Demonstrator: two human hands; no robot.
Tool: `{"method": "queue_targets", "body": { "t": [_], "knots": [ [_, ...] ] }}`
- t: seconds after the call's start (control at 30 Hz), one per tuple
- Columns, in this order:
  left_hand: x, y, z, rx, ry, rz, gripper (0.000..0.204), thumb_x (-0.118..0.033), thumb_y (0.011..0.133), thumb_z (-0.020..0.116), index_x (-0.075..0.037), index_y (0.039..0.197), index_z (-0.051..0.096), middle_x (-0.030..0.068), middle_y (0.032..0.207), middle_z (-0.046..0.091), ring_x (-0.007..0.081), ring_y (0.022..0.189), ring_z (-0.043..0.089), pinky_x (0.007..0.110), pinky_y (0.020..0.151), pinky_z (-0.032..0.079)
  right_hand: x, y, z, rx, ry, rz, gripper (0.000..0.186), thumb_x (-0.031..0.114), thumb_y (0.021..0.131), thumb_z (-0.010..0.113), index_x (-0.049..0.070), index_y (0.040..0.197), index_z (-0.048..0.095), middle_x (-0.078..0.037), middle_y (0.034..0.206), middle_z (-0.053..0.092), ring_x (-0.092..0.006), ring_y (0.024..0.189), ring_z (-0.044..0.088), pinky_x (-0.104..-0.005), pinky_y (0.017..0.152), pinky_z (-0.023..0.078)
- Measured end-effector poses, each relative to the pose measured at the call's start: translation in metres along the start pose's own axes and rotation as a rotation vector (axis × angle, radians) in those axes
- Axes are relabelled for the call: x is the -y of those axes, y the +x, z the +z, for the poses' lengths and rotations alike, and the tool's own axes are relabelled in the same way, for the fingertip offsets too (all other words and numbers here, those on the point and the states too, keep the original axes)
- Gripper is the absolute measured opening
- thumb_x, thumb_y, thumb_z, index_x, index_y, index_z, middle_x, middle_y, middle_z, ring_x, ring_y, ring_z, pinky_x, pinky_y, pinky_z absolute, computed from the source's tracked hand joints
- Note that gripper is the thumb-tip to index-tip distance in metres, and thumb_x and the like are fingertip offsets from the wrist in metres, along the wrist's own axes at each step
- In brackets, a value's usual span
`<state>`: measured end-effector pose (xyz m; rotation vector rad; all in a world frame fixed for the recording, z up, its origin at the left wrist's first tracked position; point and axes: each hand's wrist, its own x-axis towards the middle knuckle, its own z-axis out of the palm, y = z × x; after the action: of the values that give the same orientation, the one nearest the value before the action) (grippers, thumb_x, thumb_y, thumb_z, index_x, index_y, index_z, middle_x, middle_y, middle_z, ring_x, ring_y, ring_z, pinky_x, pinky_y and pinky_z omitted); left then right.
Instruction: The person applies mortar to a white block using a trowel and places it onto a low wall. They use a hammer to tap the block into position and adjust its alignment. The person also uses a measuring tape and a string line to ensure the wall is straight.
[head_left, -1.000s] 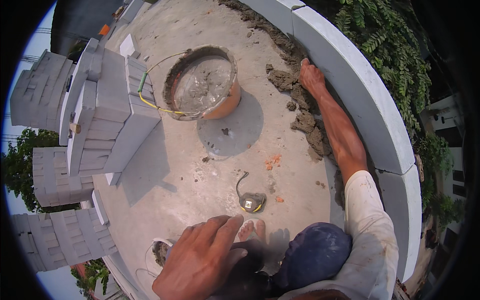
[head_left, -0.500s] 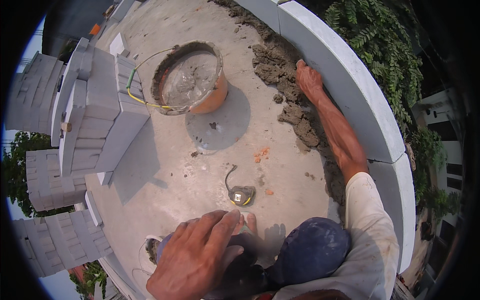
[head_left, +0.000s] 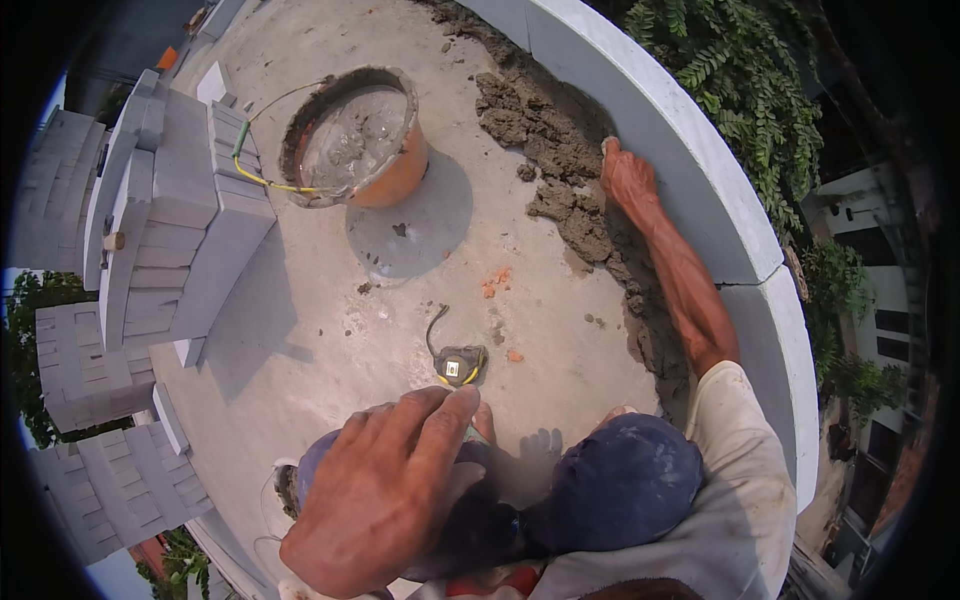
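Note:
My right hand (head_left: pixel 630 182) is stretched out to the base of the grey block wall (head_left: pixel 640 130), fingers curled closed beside a ridge of wet mortar (head_left: pixel 545 130). A small pale bit shows at its fingertips, but what they grip is hidden. Close to me, my left hand (head_left: pixel 385 480) hangs over my left knee, its fingers stretched out and nothing in them. Just beyond its fingertips lies a black and yellow tape measure (head_left: pixel 460 366) on the concrete floor. Farther off stands an orange bucket (head_left: pixel 395 170) of wet mortar, its wire handle tipped to the left.
Stacks of pale blocks (head_left: pixel 175 210) stand along the left. A second, smaller container (head_left: pixel 285 488) is partly hidden beside my left knee. Orange crumbs (head_left: pixel 495 283) and mortar bits dot the floor. Leafy branches (head_left: pixel 745 110) hang beyond the wall.
My right hand has drawn back toward me along the wall base. The view has shifted, so bucket and tape measure appear higher and farther left. My left hand stays over the knee.

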<state>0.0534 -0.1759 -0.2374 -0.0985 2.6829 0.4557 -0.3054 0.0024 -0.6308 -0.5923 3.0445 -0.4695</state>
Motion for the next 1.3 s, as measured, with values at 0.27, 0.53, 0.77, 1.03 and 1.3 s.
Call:
{"method": "queue_targets", "body": {
  "t": [0.27,0.53,0.77,1.03,1.3],
  "knots": [
    [-0.001,-0.006,0.005,-0.023,0.020,-0.030,0.065,-0.012,0.078,0.085,-0.011,0.138,0.060,0.0141,0.128,0.066,0.0363,0.114,0.065,0.044,0.098,0.054,0.018,-0.059,0.009,0.222,0.024,-0.109,0.026,0.016,0.100,0.047,-0.003,0.116,0.055,-0.034,0.095,0.072,-0.0523,0.085,0.071,-0.0625,0.078,0.056],
    [-0.001,0.006,0.015,-0.055,0.011,0.112,0.065,-0.012,0.077,0.085,-0.011,0.137,0.060,0.0137,0.128,0.066,0.0359,0.113,0.065,0.044,0.098,0.054,-0.049,-0.094,-0.022,0.061,-0.026,0.069,0.025,0.017,0.100,0.051,-0.002,0.116,0.052,-0.033,0.089,0.071,-0.0540,0.082,0.070,-0.0635,0.073,0.055],
    [-0.003,0.000,0.012,-0.070,-0.005,0.098,0.057,-0.013,0.080,0.082,-0.011,0.134,0.062,0.0130,0.122,0.067,0.0364,0.108,0.066,0.044,0.092,0.054,-0.012,-0.127,-0.030,0.249,-0.006,-0.127,0.023,0.015,0.099,0.048,-0.002,0.114,0.054,-0.033,0.084,0.070,-0.0525,0.082,0.071,-0.0624,0.076,0.055],
    [-0.001,0.015,0.027,-0.060,-0.037,0.202,0.056,-0.014,0.080,0.082,-0.010,0.132,0.062,0.0147,0.116,0.067,0.0387,0.104,0.066,0.046,0.088,0.054,-0.065,-0.162,-0.037,0.173,-0.098,0.102,0.028,0.020,0.100,0.057,0.001,0.119,0.049,-0.031,0.089,0.070,-0.0530,0.085,0.069,-0.0609,0.074,0.055],
    [0.010,0.017,0.029,-0.070,-0.071,0.266,0.056,-0.013,0.081,0.080,-0.005,0.132,0.060,0.0184,0.117,0.065,0.0427,0.103,0.065,0.048,0.088,0.053,-0.052,-0.208,-0.072,0.248,-0.044,0.100,0.028,0.022,0.102,0.054,-0.001,0.117,0.051,-0.032,0.099,0.071,-0.0534,0.092,0.069,-0.0625,0.080,0.054]
  ]
}}
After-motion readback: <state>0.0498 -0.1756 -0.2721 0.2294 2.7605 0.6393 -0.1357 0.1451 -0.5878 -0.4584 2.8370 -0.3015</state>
